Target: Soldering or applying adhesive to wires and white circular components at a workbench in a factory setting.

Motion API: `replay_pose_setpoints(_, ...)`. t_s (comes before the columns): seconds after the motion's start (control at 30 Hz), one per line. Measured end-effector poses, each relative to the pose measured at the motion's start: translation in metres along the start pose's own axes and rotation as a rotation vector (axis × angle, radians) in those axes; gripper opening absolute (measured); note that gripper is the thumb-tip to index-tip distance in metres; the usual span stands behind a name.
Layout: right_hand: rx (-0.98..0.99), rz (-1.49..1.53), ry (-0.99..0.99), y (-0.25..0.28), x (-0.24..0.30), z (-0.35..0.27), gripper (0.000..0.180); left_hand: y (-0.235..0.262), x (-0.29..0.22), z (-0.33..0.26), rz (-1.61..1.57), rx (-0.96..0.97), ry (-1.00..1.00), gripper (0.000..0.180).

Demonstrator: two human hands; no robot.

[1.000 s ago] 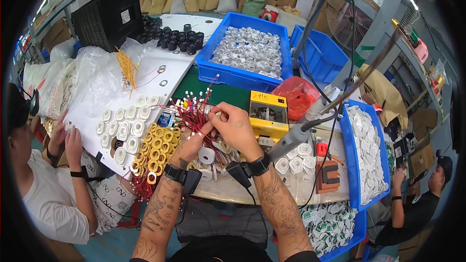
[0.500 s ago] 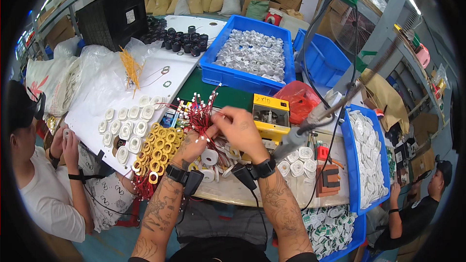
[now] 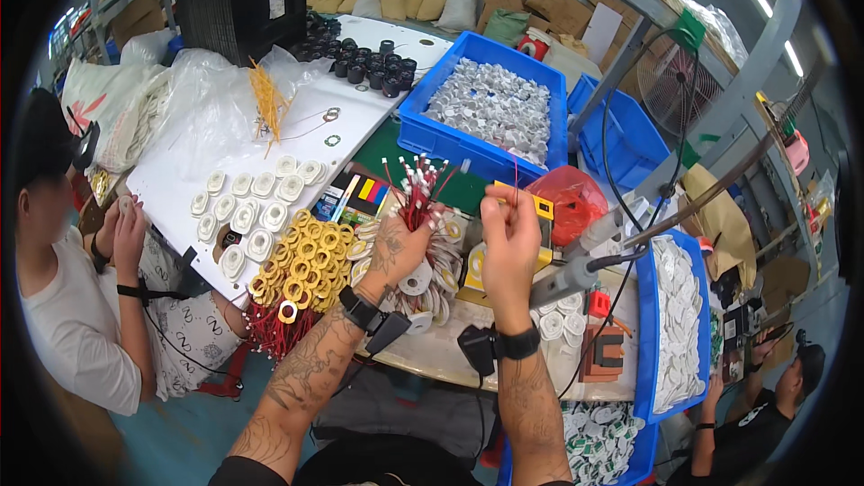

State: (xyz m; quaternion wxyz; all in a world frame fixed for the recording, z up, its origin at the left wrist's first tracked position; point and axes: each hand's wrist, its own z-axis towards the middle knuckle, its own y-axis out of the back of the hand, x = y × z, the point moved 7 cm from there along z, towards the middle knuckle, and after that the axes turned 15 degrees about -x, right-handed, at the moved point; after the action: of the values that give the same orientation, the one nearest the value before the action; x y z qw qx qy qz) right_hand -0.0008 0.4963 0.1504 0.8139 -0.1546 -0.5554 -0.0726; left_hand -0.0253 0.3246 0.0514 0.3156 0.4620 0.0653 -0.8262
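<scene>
My left hand (image 3: pixel 400 247) is closed round a bundle of thin red wires (image 3: pixel 416 202), whose white connector ends fan out upward. To its right, my right hand (image 3: pixel 510 238) is raised with the fingers pinched together. A thin reddish wire (image 3: pixel 517 171) sticks up from those fingertips; its lower end is hidden in the hand. Under and beside my left hand lies a heap of white round parts (image 3: pixel 414 282), some with yellow rings. A yellow box-shaped device (image 3: pixel 543 208) stands behind my right hand, which partly covers it.
Stacked yellow rings (image 3: pixel 301 261) and white coil-like parts (image 3: pixel 261 245) lie at left. Blue bins (image 3: pixel 432 146) of white pieces stand behind and at right. A grey tool (image 3: pixel 567 281) on a cable hangs close to my right hand. Co-workers sit on both sides.
My right hand has moved away from the wire bundle, to the right, with a thin wire at its fingertips. My left hand now grips the bundle more upright. The view has shifted slightly.
</scene>
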Motion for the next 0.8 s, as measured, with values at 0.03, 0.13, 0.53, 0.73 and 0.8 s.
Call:
replay_pose_setpoints(0.03,-0.020,-0.076,0.053,0.004,0.001,-0.008,0.018,0.004,-0.005,0.000,-0.069,0.061,0.262,0.028)
replay_pose_setpoints(0.13,0.016,-0.114,0.031,0.013,-0.007,-0.025,0.029,0.006,-0.005,-0.009,-0.058,0.103,0.405,0.030)
replay_pose_setpoints(0.53,0.077,-0.587,0.405,0.004,-0.015,-0.068,0.052,0.003,-0.001,-0.012,-0.074,-0.070,0.214,0.028)
replay_pose_setpoints(0.73,0.249,-0.635,0.233,-0.035,-0.026,-0.031,0.044,0.003,-0.028,-0.021,0.094,-0.040,-0.122,0.024)
replay_pose_setpoints(0.8,0.272,-0.541,0.189,-0.045,-0.029,-0.019,0.042,-0.004,-0.010,-0.023,0.112,-0.022,-0.127,0.025)
